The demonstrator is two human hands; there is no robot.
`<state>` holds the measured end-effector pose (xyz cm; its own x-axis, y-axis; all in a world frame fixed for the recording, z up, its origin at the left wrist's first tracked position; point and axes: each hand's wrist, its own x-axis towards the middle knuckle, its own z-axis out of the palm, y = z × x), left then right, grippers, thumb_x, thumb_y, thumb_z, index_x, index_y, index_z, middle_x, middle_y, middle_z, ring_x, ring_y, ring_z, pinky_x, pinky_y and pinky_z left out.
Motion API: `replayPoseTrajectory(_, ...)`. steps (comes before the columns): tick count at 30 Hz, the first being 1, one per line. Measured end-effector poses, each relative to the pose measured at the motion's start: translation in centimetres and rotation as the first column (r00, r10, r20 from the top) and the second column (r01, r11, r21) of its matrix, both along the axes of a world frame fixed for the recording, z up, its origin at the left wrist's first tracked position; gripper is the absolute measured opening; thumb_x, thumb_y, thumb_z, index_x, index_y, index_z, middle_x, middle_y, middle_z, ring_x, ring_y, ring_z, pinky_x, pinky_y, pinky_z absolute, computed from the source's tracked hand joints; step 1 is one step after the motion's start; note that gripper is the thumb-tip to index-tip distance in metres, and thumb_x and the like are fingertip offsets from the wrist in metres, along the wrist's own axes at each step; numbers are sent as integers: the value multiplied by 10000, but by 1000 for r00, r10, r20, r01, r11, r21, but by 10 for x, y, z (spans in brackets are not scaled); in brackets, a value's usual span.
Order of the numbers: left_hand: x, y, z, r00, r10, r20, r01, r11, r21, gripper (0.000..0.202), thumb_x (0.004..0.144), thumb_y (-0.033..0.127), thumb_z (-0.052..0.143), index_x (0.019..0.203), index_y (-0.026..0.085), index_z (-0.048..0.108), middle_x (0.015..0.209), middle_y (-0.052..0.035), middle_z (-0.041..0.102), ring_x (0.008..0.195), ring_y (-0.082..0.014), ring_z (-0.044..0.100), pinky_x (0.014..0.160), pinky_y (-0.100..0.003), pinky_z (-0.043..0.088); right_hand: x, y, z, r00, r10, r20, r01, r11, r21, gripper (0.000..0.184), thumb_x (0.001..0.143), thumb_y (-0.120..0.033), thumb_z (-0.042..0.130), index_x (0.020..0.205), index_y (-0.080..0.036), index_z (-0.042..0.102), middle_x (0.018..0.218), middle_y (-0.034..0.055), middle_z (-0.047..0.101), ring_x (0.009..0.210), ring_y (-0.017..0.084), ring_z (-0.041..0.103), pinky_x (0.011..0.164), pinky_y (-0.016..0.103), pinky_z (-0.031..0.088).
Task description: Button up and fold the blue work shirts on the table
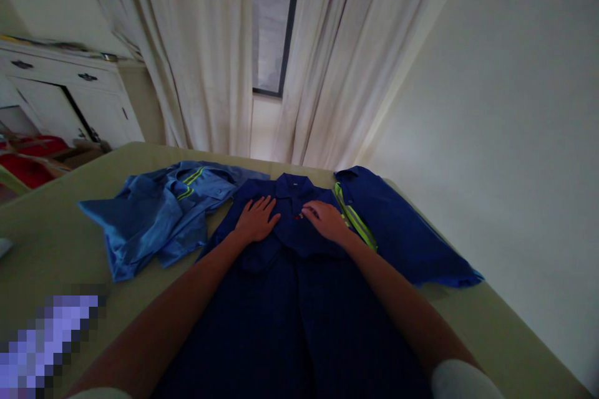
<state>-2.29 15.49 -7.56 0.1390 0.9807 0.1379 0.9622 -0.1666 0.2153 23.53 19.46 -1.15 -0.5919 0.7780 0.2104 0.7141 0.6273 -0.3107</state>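
Lighter shirt (154, 218) lies beside, seemingly touching, dark shirt (290, 299).

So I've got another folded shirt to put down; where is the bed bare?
Bare sheet lies left of the light blue shirt, and a strip right of the dark sleeve. The middle is crowded: both hands, left hand and right hand, press the dark blue shirt.
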Motion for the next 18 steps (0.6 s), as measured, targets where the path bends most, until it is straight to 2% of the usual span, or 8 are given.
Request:
replayPoseTrajectory(3,0,0,-5,1000,9,1,-9,1000,22,690,1047,568,239,1598,180,389,1686,-112,313,1569,-282,274,1279,-539,174,-15,62,-1,961,-272,-58,272,962,-7,342,1066,-296,468,1335,-158,628,1359,138,663,1240,223,617,1090,344,426)
replayPoseTrajectory(5,1,0,-5,1000,8,-5,-8,1000,22,677,1045,567,248,1588,195,412,1684,-106,319,1568,-283,277,1281,-538,177,-22,97,-2,922,-387,-20,385,920,-77,366,1070,-302,452,1329,-119,635,1397,175,636,1286,250,590,1099,366,420)
replayPoseTrajectory(8,1,0,-4,1000,7,-11,-7,1000,24,657,1042,556,273,1580,212,426,1679,-99,329,1561,-282,295,1278,-537,194,-23,130,-8,917,-396,40,397,899,-184,379,1072,-344,440,1145,-119,736,1210,156,736,1121,256,678,977,352,493)
replayPoseTrajectory(10,2,-1,-2,1000,10,-12,-10,1000,29,655,1042,547,279,1576,201,434,1675,-101,337,1557,-282,304,1277,-540,204,-18,142,-14,935,-348,68,354,905,-237,270,999,-349,597,1005,-145,774,1037,102,779,976,235,713,894,316,518)
replayPoseTrajectory(12,2,-1,-2,1000,15,-12,-15,999,34,661,1040,542,285,1574,182,437,1672,-105,344,1555,-285,308,1276,-547,207,-10,150,-20,946,-310,91,323,907,-270,218,854,-323,784,993,-155,777,1010,76,782,950,230,712,877,298,521)
replayPoseTrajectory(14,3,-1,-3,1000,17,-12,-17,999,40,658,1038,538,294,1574,182,437,1671,-105,346,1554,-285,310,1275,-546,209,-1,159,-26,950,-302,84,313,915,-255,481,726,-316,891,1152,-148,743,1174,106,750,1075,260,687,950,325,512)
replayPoseTrajectory(16,3,0,-4,1000,23,-13,-22,999,45,650,1037,533,299,1573,191,439,1670,-100,351,1551,-284,316,1273,-545,213,6,167,-31,953,-298,52,301,924,-235,798,654,-350,940,1364,-150,635,1385,160,646,1239,301,620,1049,381,479)
replayPoseTrajectory(18,4,1,-5,999,29,-14,-28,998,49,644,1034,529,304,1570,199,444,1669,-95,359,1546,-284,326,1271,-543,220,9,174,-33,960,-280,17,275,926,-261,988,606,-370,964,1475,-160,543,1469,189,573,1301,316,584,1090,410,462)
